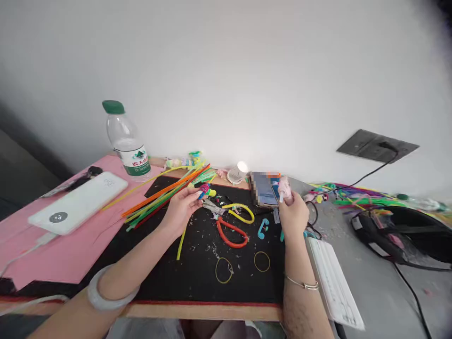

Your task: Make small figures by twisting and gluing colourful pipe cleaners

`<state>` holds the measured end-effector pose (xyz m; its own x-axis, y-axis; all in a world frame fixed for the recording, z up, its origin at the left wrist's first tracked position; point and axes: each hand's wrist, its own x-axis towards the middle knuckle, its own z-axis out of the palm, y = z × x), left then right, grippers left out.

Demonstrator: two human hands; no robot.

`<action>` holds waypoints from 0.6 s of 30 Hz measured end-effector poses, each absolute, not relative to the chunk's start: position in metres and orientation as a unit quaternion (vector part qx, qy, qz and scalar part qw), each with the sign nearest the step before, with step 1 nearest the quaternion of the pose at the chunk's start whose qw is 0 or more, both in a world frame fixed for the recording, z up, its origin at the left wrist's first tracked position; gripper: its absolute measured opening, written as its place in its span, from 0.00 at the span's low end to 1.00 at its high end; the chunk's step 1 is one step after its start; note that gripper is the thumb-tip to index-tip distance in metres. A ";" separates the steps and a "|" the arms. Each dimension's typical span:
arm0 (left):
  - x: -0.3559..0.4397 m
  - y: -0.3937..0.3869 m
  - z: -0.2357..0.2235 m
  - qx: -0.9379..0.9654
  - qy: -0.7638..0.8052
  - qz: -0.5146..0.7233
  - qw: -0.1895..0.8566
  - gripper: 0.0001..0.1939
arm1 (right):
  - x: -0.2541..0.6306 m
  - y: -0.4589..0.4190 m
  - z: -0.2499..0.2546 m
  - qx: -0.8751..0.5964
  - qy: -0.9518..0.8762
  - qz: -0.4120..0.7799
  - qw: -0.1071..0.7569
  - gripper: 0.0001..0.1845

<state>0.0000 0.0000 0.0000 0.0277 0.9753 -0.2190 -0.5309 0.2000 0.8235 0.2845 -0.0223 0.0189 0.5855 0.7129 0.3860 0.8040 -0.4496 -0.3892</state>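
My left hand (pixel 181 207) pinches a small pipe-cleaner piece (pixel 205 189), red and blue with a yellow-green part, above the black mat (pixel 197 278). My right hand (pixel 294 214) is closed round a pink tool (pixel 284 186) with a pale tip, which looks like a small glue gun; its grip is hidden by my fingers. Between my hands, scissors (pixel 235 231) with one red and one yellow handle loop lie on the mat. Beside my left hand is a bundle of orange, green and yellow pipe cleaners (pixel 165 190).
A water bottle (pixel 129 146) and a white power bank (pixel 79 202) stand and lie at left. Behind are a paper cup (pixel 238 173) and a phone (pixel 263 189). Rubber bands (pixel 262 261) and a blue curved piece (pixel 262 229) lie in front. Right are a white power strip (pixel 334 282) and a black bag (pixel 402 235).
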 end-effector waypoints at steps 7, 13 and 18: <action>0.004 -0.005 0.004 0.429 0.436 0.575 0.543 0.10 | 0.319 -0.020 0.005 -0.888 -0.392 -0.096 0.220 0.26; 0.003 -0.008 0.005 0.520 0.450 0.561 0.461 0.07 | 0.311 -0.016 0.003 -0.805 -0.443 -0.178 0.353 0.19; 0.004 -0.009 -0.002 0.562 0.448 0.539 0.439 0.08 | 0.264 -0.020 0.012 -0.665 -0.569 -0.085 0.477 0.12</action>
